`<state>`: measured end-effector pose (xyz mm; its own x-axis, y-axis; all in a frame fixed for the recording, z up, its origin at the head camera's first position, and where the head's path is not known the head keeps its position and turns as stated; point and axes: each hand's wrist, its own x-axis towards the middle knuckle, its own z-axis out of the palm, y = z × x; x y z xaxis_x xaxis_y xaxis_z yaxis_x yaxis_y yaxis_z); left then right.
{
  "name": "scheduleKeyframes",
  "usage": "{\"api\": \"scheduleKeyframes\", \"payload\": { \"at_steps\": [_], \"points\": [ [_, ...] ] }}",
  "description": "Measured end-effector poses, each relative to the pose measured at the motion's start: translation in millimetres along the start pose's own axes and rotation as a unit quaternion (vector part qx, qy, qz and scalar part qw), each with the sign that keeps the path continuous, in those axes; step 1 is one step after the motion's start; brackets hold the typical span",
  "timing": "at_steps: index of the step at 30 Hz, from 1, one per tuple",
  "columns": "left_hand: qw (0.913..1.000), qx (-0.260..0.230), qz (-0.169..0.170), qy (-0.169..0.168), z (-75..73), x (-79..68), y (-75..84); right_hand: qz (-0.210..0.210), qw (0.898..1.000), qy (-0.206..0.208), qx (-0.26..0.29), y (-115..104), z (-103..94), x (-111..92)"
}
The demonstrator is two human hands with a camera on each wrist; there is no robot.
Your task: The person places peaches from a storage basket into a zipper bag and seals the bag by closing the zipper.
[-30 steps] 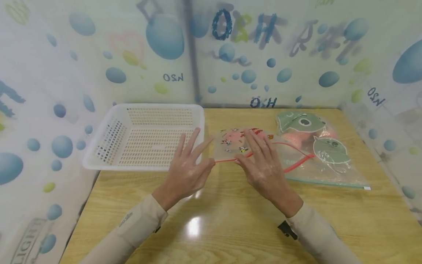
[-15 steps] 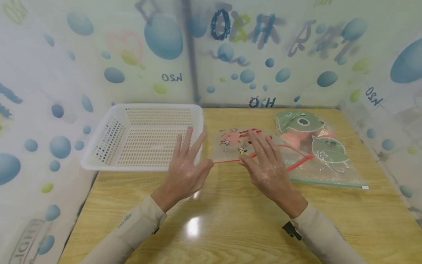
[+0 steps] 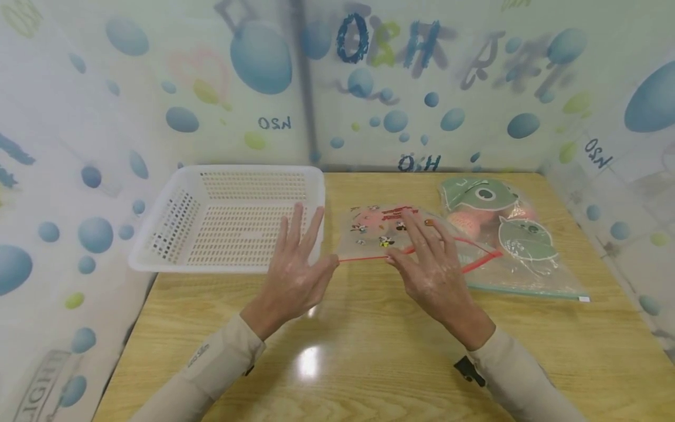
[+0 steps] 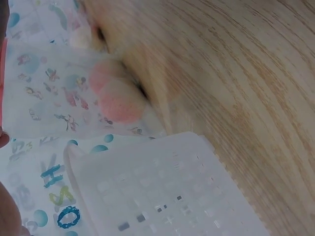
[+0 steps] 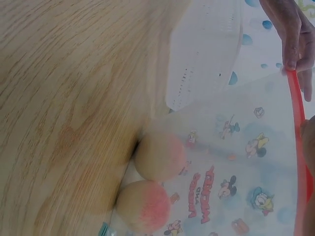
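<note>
A clear zip bag (image 3: 364, 237) with cartoon prints and a red seal (image 3: 362, 258) is held upright on its base over the table. Two peaches (image 5: 160, 156) lie in its bottom, clearest in the right wrist view. My left hand (image 3: 292, 275) pinches the seal's left corner between thumb and index finger, its other fingers spread. Further right along the seal, my right hand (image 3: 435, 278) pinches it with the thumb in front and the fingers behind. Between the hands the red strip runs straight and together. Right of my right hand it parts into two lines.
A white plastic basket (image 3: 211, 268) stands at the left, close behind my left hand. At the right lies another clear bag (image 3: 548, 275) with green animal prints, a green seal and pinkish fruit inside. Printed sheets (image 3: 448, 76) wall the table (image 3: 358, 363) at the back and sides.
My right hand has slid a little to the right along the red seal, so the joined stretch is longer. My left hand keeps its pinch at the corner.
</note>
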<state>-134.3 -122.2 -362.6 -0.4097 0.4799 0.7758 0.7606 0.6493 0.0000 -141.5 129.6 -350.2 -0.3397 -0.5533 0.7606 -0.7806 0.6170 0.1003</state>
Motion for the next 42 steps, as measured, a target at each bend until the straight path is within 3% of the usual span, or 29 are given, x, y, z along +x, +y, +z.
{"api": "scheduleKeyframes", "payload": {
  "at_steps": [7,22,29,42],
  "points": [
    [1.0000,0.000,0.000,0.006,0.7,-1.9,-2.1,0.000,1.000,0.007,-0.001,1.3,-0.4,-1.7],
    [0.9993,0.015,-0.029,-0.018,-1.5,-7.2,-3.3,0.003,0.999,0.036,0.002,1.3,-5.2,-2.7],
    [0.9995,0.011,-0.027,-0.013,-0.8,-7.4,-4.5,0.006,0.999,0.032,0.008,2.9,-6.4,-4.4],
    [0.9996,0.000,-0.027,0.003,-3.3,-5.8,-4.7,-0.001,0.998,0.067,0.005,5.1,-10.3,-6.7]
  ]
}}
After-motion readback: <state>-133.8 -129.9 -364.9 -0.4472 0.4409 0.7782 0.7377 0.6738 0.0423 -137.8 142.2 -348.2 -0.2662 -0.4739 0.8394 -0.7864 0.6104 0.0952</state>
